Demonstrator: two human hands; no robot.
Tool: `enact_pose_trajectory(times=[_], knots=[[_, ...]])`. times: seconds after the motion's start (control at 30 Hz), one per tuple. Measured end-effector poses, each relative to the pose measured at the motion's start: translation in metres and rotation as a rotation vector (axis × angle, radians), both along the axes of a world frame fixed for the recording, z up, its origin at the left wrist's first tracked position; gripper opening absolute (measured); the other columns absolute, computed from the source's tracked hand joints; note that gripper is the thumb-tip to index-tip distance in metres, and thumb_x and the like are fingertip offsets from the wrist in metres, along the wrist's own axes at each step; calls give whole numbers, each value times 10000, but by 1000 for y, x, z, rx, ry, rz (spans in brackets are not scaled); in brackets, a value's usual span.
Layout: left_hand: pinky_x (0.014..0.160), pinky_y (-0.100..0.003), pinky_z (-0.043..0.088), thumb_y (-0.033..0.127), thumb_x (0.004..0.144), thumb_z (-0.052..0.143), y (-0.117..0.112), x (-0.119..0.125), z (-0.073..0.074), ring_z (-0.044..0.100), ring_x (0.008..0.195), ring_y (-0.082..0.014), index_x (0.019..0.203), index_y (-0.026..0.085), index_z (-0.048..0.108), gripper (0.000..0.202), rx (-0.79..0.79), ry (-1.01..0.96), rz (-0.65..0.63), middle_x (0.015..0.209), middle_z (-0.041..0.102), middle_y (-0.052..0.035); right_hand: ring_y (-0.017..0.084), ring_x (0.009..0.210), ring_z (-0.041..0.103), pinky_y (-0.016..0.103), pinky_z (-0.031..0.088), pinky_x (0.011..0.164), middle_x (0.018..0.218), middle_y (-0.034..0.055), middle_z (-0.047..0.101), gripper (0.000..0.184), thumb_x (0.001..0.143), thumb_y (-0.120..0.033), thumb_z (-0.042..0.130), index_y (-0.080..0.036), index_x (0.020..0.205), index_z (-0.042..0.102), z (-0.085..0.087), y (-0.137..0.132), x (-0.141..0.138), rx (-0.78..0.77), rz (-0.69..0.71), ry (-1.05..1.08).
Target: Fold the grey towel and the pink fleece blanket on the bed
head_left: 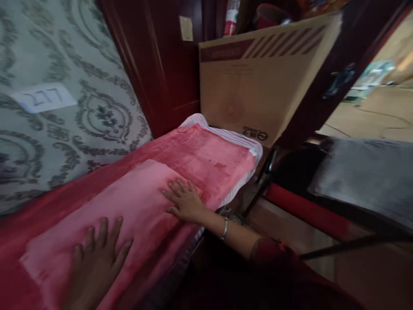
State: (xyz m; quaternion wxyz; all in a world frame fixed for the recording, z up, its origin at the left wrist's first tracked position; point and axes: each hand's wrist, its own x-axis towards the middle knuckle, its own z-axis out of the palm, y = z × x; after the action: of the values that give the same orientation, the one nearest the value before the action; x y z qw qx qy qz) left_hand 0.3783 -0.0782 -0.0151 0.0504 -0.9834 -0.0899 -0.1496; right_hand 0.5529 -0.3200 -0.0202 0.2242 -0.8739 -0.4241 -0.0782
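A light pink, folded cloth piece (138,193) lies flat on a darker red plush blanket (206,155) that covers a long, narrow surface. My left hand (95,262) rests on the near left part of the pink cloth, its fingers spread. Toward the cloth's far right end, my right hand (185,200) lies palm down with the fingers apart, a silver bangle on its wrist. Neither hand grips anything. Striped fabric (238,137) shows under the red blanket along its far edge. Motion blurs the near left area somewhat.
A large cardboard box (245,86) stands behind the far end, against dark red wood panelling (145,51). Patterned wallpaper (106,112) with a paper marked 277 (45,98) borders the left. At right stands a dark-framed chair with a grey cover (368,172).
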Motion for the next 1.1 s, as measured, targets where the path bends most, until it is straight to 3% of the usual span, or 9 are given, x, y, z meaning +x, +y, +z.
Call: enact_pose_trajectory(times=[0.1, 0.23, 0.37, 0.5, 0.63, 0.77, 0.87, 0.97, 1.1], knots=[[1066, -746, 319, 456, 989, 271, -5, 2, -6, 274, 1464, -524, 1494, 84, 494, 666, 53, 25, 72, 1590, 357, -265, 320, 1542, 176, 616, 133, 1221, 1653, 36, 315, 603, 1009, -576, 475, -331, 1556, 408, -25, 1, 2, 14, -1, -3], [1107, -714, 295, 477, 982, 324, -7, 4, -9, 258, 1484, -497, 1523, 123, 462, 661, 42, 89, 104, 1626, 321, -227, 313, 1528, 228, 603, 177, 1214, 1627, 44, 369, 555, 1005, -514, 507, -300, 1516, 480, -35, -9, 13, 70, 3, 4], [1132, -694, 290, 526, 961, 368, 5, -1, -2, 242, 1499, -481, 1535, 157, 448, 686, -37, 150, 114, 1645, 308, -186, 282, 1345, 525, 498, 395, 1132, 1466, 95, 577, 450, 981, -379, 523, -236, 1397, 617, -46, -40, 40, 317, -54, 153], [1146, -554, 389, 552, 934, 406, 4, -11, 18, 458, 1410, -386, 1409, 146, 588, 651, -150, 146, -16, 1501, 533, -172, 262, 1067, 693, 427, 540, 960, 1181, 93, 742, 390, 914, -274, 525, -213, 1252, 710, -57, -72, 58, 562, -147, 312], [1133, -490, 431, 506, 951, 430, -40, -16, 31, 543, 1348, -312, 1455, 176, 524, 610, -111, 61, -189, 1462, 583, -138, 258, 984, 702, 421, 549, 917, 1070, 70, 764, 347, 798, -186, 567, -219, 1078, 769, -59, -82, 61, 574, -74, 369], [1133, -580, 406, 386, 916, 524, -83, -15, 20, 463, 1417, -363, 1489, 139, 479, 625, -21, 88, -175, 1522, 503, -196, 246, 938, 692, 409, 544, 898, 1003, 59, 763, 290, 756, -203, 600, -212, 992, 769, -61, -80, 63, 605, -48, 435], [1140, -589, 394, 257, 928, 477, -93, -15, 10, 416, 1452, -363, 1500, 114, 463, 590, -4, 127, -109, 1553, 452, -213, 240, 934, 680, 397, 537, 891, 1007, 68, 754, 262, 763, -281, 648, -200, 986, 759, -61, -77, 66, 661, -16, 501], [1154, -590, 379, 240, 952, 447, -95, -17, 5, 412, 1455, -358, 1504, 105, 458, 568, -11, 131, -71, 1559, 442, -210, 244, 967, 657, 403, 510, 921, 1014, 62, 739, 247, 774, -326, 668, -210, 975, 754, -58, -72, 68, 685, 50, 482], [1155, -607, 369, 194, 952, 408, -95, -18, 0, 429, 1447, -341, 1492, 101, 478, 552, -19, 125, -46, 1523, 485, -218, 242, 933, 625, 392, 497, 890, 915, 54, 705, 133, 786, -299, 617, -218, 821, 716, -57, -69, 71, 681, 30, 423]])
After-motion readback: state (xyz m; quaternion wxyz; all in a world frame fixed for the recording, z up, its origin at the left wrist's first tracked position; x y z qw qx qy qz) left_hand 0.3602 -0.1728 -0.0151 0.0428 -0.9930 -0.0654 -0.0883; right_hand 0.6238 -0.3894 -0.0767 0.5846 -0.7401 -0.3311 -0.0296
